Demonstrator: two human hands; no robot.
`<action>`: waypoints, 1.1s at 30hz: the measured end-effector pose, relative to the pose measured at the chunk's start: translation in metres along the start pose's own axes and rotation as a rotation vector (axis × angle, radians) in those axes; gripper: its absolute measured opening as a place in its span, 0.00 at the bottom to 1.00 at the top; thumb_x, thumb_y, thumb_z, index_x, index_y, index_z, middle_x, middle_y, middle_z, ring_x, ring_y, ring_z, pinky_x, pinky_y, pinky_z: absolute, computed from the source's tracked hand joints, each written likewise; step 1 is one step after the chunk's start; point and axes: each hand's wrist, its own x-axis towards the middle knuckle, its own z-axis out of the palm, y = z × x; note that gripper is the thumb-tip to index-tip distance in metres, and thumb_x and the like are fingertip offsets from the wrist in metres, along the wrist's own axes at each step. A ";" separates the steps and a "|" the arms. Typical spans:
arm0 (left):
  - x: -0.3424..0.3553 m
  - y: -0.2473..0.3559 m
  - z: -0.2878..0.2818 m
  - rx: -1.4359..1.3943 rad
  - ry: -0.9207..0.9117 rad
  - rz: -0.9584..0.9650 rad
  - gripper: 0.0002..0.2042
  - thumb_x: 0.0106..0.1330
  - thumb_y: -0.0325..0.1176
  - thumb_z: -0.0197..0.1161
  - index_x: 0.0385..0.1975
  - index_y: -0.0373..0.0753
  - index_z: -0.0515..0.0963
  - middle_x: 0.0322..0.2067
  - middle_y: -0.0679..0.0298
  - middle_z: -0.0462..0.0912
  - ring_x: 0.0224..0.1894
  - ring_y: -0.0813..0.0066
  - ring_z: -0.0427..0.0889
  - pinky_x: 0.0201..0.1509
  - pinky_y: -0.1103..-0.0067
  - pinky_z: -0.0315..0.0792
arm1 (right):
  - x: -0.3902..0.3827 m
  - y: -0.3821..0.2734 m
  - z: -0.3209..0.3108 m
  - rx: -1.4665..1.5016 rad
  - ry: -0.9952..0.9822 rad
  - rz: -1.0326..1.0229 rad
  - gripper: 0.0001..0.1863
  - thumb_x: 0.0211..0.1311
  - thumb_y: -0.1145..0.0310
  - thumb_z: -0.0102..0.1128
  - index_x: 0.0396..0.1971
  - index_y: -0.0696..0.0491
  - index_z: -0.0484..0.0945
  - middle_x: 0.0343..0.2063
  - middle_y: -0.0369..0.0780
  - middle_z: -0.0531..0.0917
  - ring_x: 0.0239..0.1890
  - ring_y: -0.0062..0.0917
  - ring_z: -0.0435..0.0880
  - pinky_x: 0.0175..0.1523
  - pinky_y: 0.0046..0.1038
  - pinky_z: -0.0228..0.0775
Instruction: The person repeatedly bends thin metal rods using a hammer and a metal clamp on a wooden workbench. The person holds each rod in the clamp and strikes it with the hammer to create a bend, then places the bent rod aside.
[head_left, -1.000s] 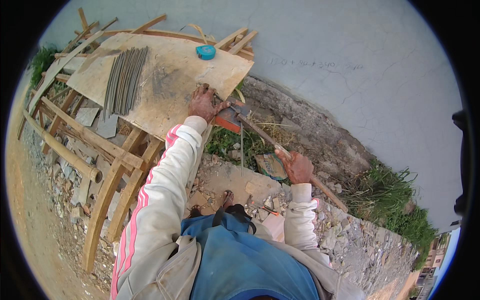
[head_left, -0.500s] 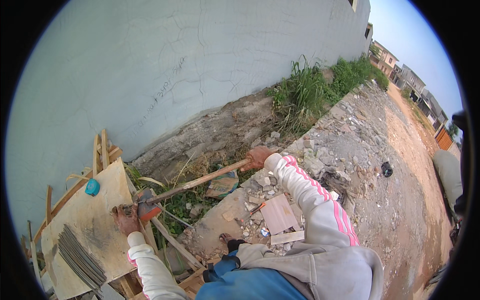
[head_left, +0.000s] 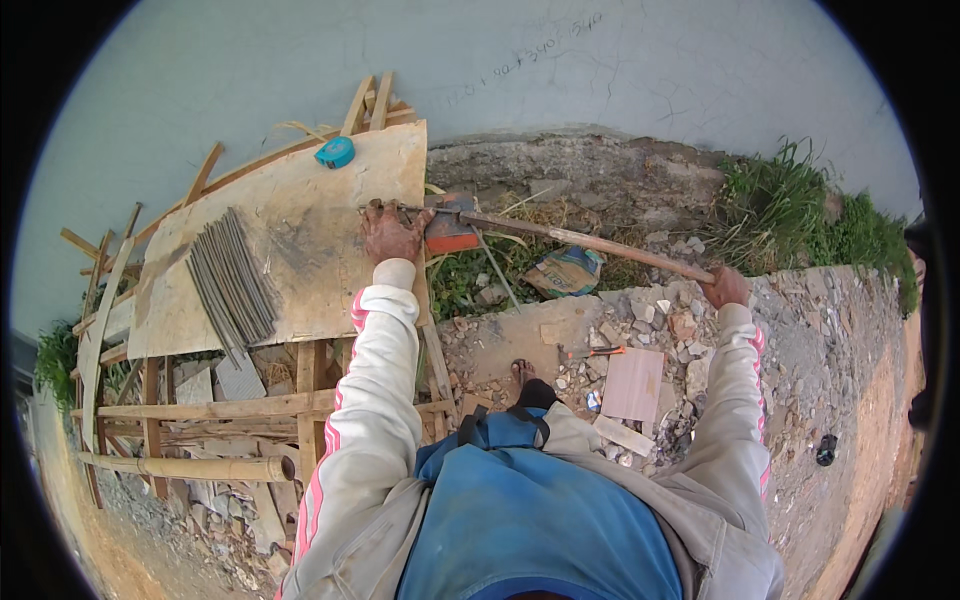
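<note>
My left hand rests at the right edge of a stained plywood board, fingers curled over a thin, dark metal rod. Right beside it, at the board's edge, sits a red and grey metal block. From that block a long wooden handle runs out to the right. My right hand is closed round the handle's far end, with the arm stretched out. A bundle of thin grey rods lies on the board to the left. Farther back on it is a teal tape measure.
Timber pieces and a bamboo pole frame the board's near side. Rubble covers the ground, with an orange-and-black handled hammer and a pinkish flat panel. A crumpled sack lies in the weeds below the pale wall.
The view has turned, bringing the board and rods nearer the middle. The handle now slopes toward me at its right end, with my right hand still on it. My left hand stays beside the block.
</note>
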 end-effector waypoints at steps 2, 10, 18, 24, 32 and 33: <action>-0.001 0.002 -0.002 0.005 -0.011 -0.016 0.37 0.52 0.63 0.70 0.55 0.39 0.80 0.65 0.51 0.67 0.69 0.47 0.62 0.72 0.59 0.60 | -0.036 -0.007 -0.005 -0.045 -0.032 0.093 0.21 0.52 0.43 0.68 0.30 0.48 0.88 0.28 0.49 0.86 0.34 0.48 0.86 0.40 0.46 0.78; 0.000 0.000 -0.002 0.060 -0.019 0.040 0.37 0.56 0.61 0.69 0.58 0.37 0.77 0.67 0.51 0.64 0.69 0.48 0.63 0.72 0.61 0.60 | -0.152 -0.023 -0.013 -0.042 0.021 0.152 0.20 0.55 0.45 0.68 0.29 0.48 0.88 0.23 0.50 0.85 0.30 0.49 0.86 0.35 0.47 0.77; -0.081 0.032 -0.063 -0.145 -0.160 0.147 0.30 0.61 0.59 0.65 0.45 0.34 0.80 0.45 0.45 0.82 0.47 0.48 0.82 0.49 0.59 0.76 | -0.124 -0.012 -0.010 0.030 -0.075 0.037 0.22 0.57 0.43 0.66 0.35 0.48 0.89 0.24 0.50 0.85 0.31 0.50 0.85 0.37 0.47 0.75; -0.162 0.064 -0.066 -0.196 -0.515 0.168 0.24 0.64 0.55 0.61 0.29 0.35 0.81 0.17 0.51 0.79 0.27 0.47 0.82 0.35 0.59 0.75 | -0.124 -0.014 -0.014 0.019 -0.052 0.092 0.21 0.56 0.43 0.67 0.34 0.46 0.88 0.25 0.50 0.85 0.33 0.49 0.85 0.38 0.47 0.75; -0.170 0.059 -0.047 -0.350 -0.467 0.089 0.20 0.64 0.50 0.62 0.24 0.37 0.79 0.19 0.49 0.79 0.27 0.47 0.81 0.35 0.57 0.73 | -0.106 -0.005 -0.009 -0.058 0.053 0.021 0.21 0.55 0.43 0.67 0.37 0.46 0.88 0.26 0.50 0.85 0.32 0.49 0.86 0.39 0.46 0.77; -0.171 0.059 -0.048 -0.346 -0.478 0.078 0.19 0.64 0.50 0.62 0.24 0.37 0.79 0.19 0.49 0.79 0.27 0.47 0.81 0.35 0.57 0.73 | -0.104 -0.002 -0.006 -0.038 0.065 0.014 0.21 0.56 0.44 0.67 0.36 0.47 0.88 0.26 0.50 0.85 0.32 0.50 0.85 0.39 0.46 0.77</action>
